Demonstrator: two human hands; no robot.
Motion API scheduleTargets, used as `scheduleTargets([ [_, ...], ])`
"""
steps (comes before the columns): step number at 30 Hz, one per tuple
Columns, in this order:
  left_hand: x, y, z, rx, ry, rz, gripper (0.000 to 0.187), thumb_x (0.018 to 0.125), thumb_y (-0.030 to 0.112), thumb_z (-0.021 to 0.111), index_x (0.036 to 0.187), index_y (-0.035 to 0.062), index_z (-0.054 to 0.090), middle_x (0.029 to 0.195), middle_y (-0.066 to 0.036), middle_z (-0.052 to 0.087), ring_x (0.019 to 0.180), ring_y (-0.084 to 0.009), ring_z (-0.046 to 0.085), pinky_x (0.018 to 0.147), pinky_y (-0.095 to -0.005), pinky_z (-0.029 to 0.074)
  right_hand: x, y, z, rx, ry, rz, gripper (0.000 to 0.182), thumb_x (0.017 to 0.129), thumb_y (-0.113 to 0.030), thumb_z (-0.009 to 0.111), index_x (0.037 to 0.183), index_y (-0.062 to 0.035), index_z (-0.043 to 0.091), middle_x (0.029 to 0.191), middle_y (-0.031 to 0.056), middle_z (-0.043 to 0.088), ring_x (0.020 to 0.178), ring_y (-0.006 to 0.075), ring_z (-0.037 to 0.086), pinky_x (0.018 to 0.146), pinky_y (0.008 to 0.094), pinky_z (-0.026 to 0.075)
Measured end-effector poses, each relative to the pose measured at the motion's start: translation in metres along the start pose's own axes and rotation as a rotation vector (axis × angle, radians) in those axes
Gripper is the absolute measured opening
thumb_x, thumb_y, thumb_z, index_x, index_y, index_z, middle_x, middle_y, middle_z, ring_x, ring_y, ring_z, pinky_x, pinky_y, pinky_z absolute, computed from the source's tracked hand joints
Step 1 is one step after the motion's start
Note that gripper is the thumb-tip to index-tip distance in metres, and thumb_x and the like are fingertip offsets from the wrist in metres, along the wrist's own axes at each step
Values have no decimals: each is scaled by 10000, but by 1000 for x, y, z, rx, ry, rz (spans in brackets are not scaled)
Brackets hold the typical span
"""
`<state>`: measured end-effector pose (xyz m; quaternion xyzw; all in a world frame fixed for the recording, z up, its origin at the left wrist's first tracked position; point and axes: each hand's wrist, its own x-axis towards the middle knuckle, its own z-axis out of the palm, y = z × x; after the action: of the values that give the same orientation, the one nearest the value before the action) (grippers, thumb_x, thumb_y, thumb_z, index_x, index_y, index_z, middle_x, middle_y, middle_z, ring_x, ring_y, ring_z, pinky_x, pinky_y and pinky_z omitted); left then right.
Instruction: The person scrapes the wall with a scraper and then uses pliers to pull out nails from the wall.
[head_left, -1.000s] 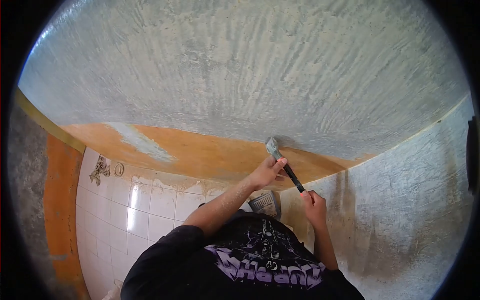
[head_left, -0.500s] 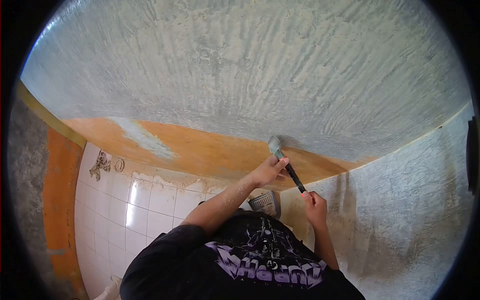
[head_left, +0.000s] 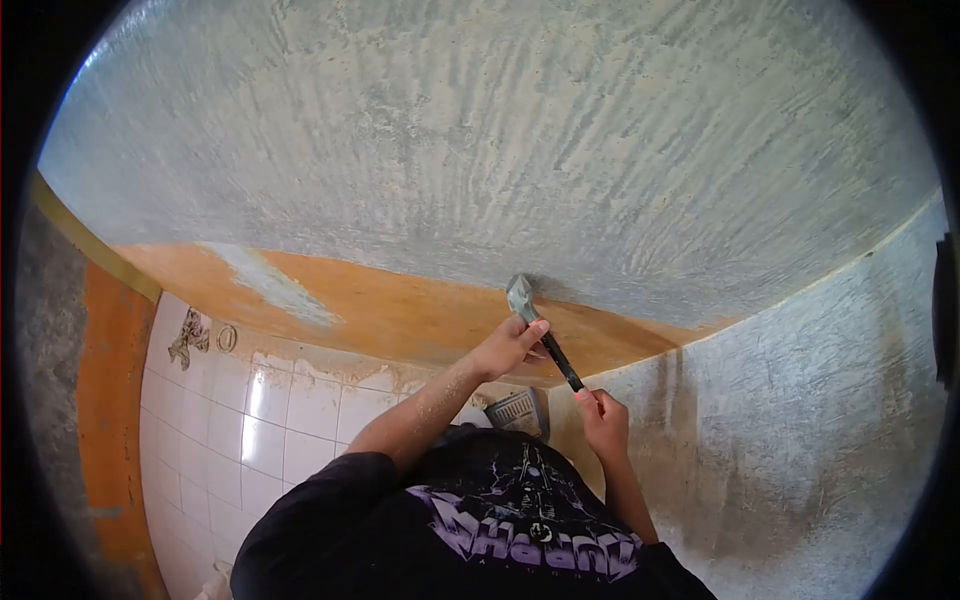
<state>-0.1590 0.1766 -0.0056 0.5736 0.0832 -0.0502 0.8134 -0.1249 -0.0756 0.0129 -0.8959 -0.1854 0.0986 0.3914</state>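
Shirt fabric [head_left: 430,535], black with purple lettering, lies nearest. Beyond it, the right hand [head_left: 605,422] has a closed grip on the lower end of the black-handled tool [head_left: 562,362]. The left hand [head_left: 505,350] grips it higher, thumb along the neck. Its grey head is at the boundary between the wall's grey coating [head_left: 480,170] and orange band [head_left: 400,297]. Below, a grey tray [head_left: 518,412] and crumpled cloth [head_left: 188,338] lie near the tiled floor's [head_left: 310,405] far edge.

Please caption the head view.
Left hand and right hand hold a black-handled tool near a grey and orange wall.
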Motion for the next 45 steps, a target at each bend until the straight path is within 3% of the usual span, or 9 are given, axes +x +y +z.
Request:
scheduleTargets([
  [4, 4, 1, 12, 25, 74, -5, 426, 1032, 430, 454, 1132, 39, 590, 1043, -56, 671, 943, -159, 651, 844, -334, 530, 0, 12, 2, 30, -11, 46, 375, 921, -384, 655, 842, -17, 676, 563, 118, 524, 500, 176, 497, 510, 333, 387],
  [7, -9, 2, -7, -6, 48, 30, 425, 1032, 433, 453, 1129, 40, 585, 1039, -53, 671, 949, -160, 650, 846, -334, 528, 1, -10, 9, -41, 14, -84, 377, 948, -329, 638, 786, 12, 637, 537, 17, 448, 522, 84, 406, 485, 299, 331],
  [19, -17, 8, -20, 17, 48, 15, 412, 1035, 427, 443, 1147, 50, 566, 1074, -67, 669, 966, -165, 652, 853, -335, 530, -2, -17, 24, 4, -1, -45, 323, 948, -288, 644, 829, 12, 666, 549, 0, 460, 532, 67, 402, 484, 273, 323],
  [22, -17, 9, -14, 0, 81, 19, 408, 1034, 420, 451, 1135, 45, 576, 1069, -68, 672, 964, -164, 653, 841, -333, 535, -3, -5, 24, 63, 15, -34, 345, 921, -351, 659, 857, -14, 694, 560, 110, 549, 501, 166, 503, 511, 334, 405],
  [31, -34, 13, -39, -9, 133, 23, 374, 1036, 389, 461, 1109, 45, 590, 1067, -84, 673, 985, -177, 657, 870, -355, 529, 4, -31, 43, -2, -48, -45, 364, 933, -342, 646, 831, 6, 678, 554, 106, 559, 520, 166, 542, 516, 351, 417],
  [34, -37, 16, -34, -87, 181, 13, 364, 1041, 371, 453, 1095, 40, 593, 1074, -96, 670, 1000, -199, 661, 888, -377, 531, 4, -21, 44, 99, -148, -76, 327, 962, -314, 615, 929, 6, 674, 581, 57, 556, 501, 139, 512, 498, 316, 403],
  [37, -32, 11, -36, -222, 86, 72, 348, 1055, 338, 422, 1086, 27, 574, 1080, -104, 666, 1013, -208, 661, 884, -400, 554, 13, -5, 24, 478, -532, 41, 291, 992, -270, 574, 1072, 1, 642, 640, -3, 537, 483, 89, 452, 480, 268, 374],
  [40, -31, 12, -33, -379, 61, 85, 311, 1060, 297, 412, 1089, 14, 538, 1085, -111, 657, 1061, -244, 655, 917, -427, 554, 18, -16, 4, 636, -681, 201, 286, 1010, -227, 536, 1167, 3, 600, 690, -41, 500, 518, 46, 405, 493, 226, 352],
  [45, -34, 9, -42, -346, 112, 120, 297, 1059, 293, 413, 1088, 17, 518, 1072, -109, 645, 1062, -258, 658, 921, -425, 554, 24, -7, 28, 527, -583, 103, 300, 1004, -224, 529, 1175, 10, 609, 684, -29, 508, 586, 47, 440, 536, 231, 376],
])
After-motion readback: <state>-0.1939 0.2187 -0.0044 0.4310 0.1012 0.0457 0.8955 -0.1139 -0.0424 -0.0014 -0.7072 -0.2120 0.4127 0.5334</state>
